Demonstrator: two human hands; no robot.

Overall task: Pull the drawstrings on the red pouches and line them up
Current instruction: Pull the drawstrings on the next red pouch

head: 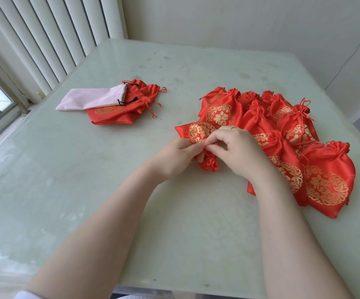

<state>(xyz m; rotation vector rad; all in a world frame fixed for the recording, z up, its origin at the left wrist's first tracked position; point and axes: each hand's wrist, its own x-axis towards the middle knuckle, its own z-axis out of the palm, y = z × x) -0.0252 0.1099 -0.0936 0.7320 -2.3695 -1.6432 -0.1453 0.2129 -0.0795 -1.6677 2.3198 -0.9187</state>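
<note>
Pinching the gathered neck of one red pouch [198, 134] between them, left hand [176, 157] and right hand [238, 151] met fingertip to fingertip near the middle of the pale green bench [88, 190], both closed on the fabric. Pouch body fanned away beyond the knuckles; ruffled mouth [210, 164] hung just beneath them. Overlapping row of cinched pouches [304, 152] lay immediately right, touching the right wrist. Far left, well apart: smaller red heap [121, 111] under a pink drawstring bag [93, 99].
</note>
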